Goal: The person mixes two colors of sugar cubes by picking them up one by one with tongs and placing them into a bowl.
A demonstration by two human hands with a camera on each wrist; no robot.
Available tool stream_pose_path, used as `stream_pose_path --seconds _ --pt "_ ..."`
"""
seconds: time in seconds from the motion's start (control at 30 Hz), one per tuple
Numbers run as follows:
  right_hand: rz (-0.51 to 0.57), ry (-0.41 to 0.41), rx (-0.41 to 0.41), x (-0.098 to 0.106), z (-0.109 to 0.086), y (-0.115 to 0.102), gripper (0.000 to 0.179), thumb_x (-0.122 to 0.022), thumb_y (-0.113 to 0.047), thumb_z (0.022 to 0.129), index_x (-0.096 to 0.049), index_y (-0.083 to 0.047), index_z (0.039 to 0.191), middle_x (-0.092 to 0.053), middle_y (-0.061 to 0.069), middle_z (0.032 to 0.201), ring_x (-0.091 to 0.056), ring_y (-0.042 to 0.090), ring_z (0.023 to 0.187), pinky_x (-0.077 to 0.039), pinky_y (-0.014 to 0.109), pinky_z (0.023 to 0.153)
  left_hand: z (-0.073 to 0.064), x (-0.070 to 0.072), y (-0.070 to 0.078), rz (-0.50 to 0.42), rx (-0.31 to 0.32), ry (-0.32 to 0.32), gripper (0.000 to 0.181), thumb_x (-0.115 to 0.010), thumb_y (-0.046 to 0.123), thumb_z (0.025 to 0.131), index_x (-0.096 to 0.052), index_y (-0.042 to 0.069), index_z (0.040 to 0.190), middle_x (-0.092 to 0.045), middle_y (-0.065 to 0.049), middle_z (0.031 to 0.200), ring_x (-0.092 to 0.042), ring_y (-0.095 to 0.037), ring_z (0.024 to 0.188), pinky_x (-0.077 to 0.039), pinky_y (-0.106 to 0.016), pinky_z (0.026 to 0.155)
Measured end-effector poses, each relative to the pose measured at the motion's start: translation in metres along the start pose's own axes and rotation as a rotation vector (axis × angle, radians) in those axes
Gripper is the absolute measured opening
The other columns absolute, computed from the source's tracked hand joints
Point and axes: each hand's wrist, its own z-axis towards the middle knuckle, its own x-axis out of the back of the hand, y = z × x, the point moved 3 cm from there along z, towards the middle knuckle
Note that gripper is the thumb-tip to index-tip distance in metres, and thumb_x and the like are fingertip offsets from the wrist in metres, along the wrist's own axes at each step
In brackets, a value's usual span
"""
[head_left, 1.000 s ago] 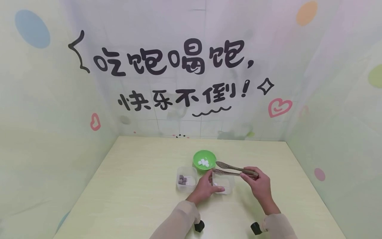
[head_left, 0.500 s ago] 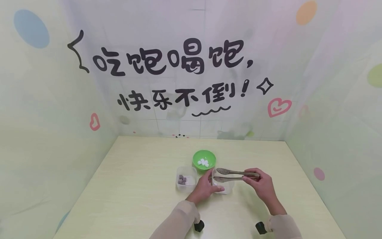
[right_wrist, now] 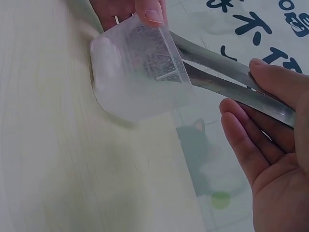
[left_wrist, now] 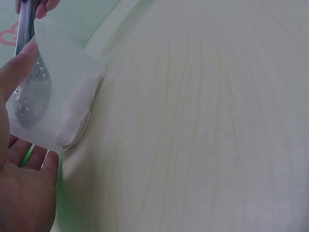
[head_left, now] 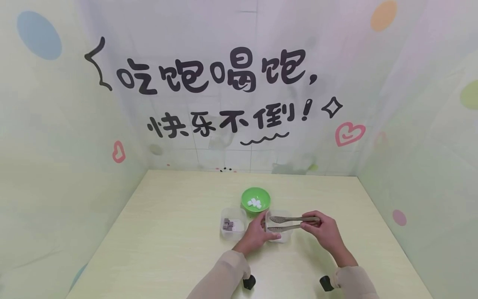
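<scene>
My left hand (head_left: 257, 232) grips a clear plastic box (right_wrist: 145, 101) by its wall, thumb near the rim and fingers on the other side. Whitish contents (right_wrist: 107, 60) show blurred through the box's bottom; their kind is hard to make out. Between thumb and fingers, my right hand (head_left: 328, 232) holds metal tongs (head_left: 289, 219) with perforated tips. The tips are spread apart inside the box, seen through its wall in both wrist views. Just behind the box stands a green bowl (head_left: 255, 192) with several white cubes (head_left: 254, 203) in it.
Left of my left hand, a second clear plastic box (head_left: 233, 237) contains several brown cubes (head_left: 228, 225). Everything stands on a pale wooden table (head_left: 168, 232). A printed cloth backdrop (head_left: 231, 158) rises behind the table and at both sides.
The tongs have come down and toward me, from beside the green bowl's edge and over the box rim into the box. My left hand has stayed in place on the box.
</scene>
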Motion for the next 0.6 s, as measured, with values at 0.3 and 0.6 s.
stream_pose_path --seconds 0.3,0.6 --pt "-0.018 -0.046 -0.024 -0.0035 0.0017 -0.0016 0.025 -0.079 -0.006 0.080 -0.068 0.000 0.102 -0.071 0.009 0.087 -0.065 0.010 0.070 -0.056 0.024 0.060 0.0005 0.0003 0.0007 0.014 -0.007 0.001 0.096 -0.088 0.025 0.070 -0.035 0.006 0.149 -0.049 -0.009 0.142 -0.050 -0.028 0.125 -0.042 -0.040 0.106" --pt "-0.091 -0.013 -0.011 -0.0065 0.0030 -0.0008 0.025 -0.079 -0.004 0.078 -0.068 -0.002 0.101 -0.071 0.008 0.087 -0.065 0.012 0.072 -0.056 0.024 0.060 0.0018 0.0000 -0.0004 -0.001 -0.005 -0.004 0.095 -0.087 0.024 0.072 -0.034 0.006 0.150 -0.049 -0.010 0.142 -0.050 -0.028 0.126 -0.043 -0.037 0.105"
